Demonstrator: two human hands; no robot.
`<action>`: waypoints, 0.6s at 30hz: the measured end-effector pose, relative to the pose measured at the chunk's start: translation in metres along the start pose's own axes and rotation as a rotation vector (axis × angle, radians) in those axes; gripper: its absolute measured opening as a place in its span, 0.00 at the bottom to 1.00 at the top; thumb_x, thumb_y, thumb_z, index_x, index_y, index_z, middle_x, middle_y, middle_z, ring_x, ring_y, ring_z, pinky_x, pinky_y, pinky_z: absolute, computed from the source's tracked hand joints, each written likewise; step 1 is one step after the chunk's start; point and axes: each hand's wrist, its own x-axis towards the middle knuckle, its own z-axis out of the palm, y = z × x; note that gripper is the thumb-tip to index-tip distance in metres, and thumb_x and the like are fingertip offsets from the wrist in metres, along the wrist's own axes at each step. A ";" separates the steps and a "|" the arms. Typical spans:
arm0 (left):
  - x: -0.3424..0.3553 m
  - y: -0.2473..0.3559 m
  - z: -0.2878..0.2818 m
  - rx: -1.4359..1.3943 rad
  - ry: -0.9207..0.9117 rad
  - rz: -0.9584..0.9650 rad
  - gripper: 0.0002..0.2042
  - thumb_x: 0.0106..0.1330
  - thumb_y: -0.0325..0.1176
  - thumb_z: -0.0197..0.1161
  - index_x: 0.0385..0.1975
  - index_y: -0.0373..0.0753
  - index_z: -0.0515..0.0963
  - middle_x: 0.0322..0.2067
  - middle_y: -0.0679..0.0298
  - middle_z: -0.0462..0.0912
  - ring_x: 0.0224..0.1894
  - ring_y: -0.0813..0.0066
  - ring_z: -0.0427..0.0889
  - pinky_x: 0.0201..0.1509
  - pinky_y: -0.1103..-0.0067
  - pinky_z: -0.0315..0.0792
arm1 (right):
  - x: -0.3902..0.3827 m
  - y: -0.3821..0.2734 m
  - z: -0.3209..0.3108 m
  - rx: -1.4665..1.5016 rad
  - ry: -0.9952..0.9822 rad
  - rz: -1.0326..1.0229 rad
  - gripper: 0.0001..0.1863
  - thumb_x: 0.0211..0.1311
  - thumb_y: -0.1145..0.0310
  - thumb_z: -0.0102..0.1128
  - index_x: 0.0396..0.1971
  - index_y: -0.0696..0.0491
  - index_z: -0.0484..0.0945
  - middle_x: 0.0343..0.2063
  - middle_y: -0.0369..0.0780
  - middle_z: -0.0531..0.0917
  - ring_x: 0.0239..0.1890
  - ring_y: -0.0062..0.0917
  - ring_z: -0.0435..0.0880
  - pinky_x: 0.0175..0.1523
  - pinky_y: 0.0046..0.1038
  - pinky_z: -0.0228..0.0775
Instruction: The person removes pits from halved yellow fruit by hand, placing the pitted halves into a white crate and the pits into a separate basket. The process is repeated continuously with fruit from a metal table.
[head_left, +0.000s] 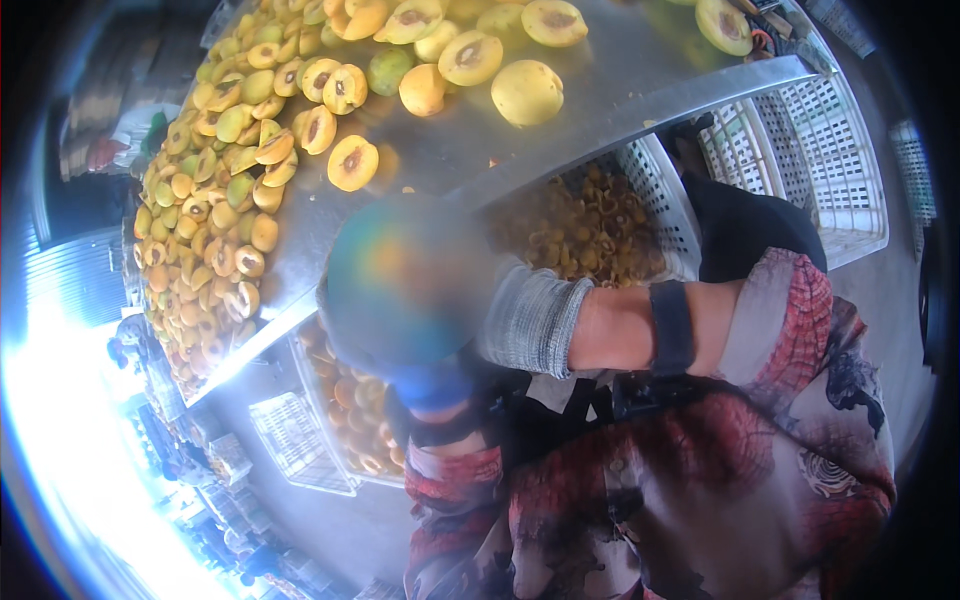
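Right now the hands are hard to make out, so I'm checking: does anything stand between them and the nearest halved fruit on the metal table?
Nothing visible does. A blurred patch at the table edge hides both hands. Beyond it, only bare metal table leads to the nearest halved yellow fruit. The fingers cannot be made out.

Yellow-orange halved fruit [352,163] covers a grey steel table [620,95]; white crates [830,150] far right; red-black patterned shirt [700,480] near.

Brushed metal table [600,95] (dully reflective), perforated white plastic crates [820,150], patterned cloth sleeve [780,330].
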 end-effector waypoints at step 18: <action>0.005 -0.035 -0.001 -0.249 -0.228 -0.168 0.16 0.65 0.37 0.52 0.46 0.32 0.72 0.41 0.55 0.78 0.42 0.65 0.78 0.49 0.73 0.72 | -0.006 -0.002 -0.014 0.265 -0.016 0.095 0.19 0.58 0.69 0.54 0.50 0.56 0.67 0.27 0.44 0.79 0.28 0.31 0.80 0.30 0.28 0.71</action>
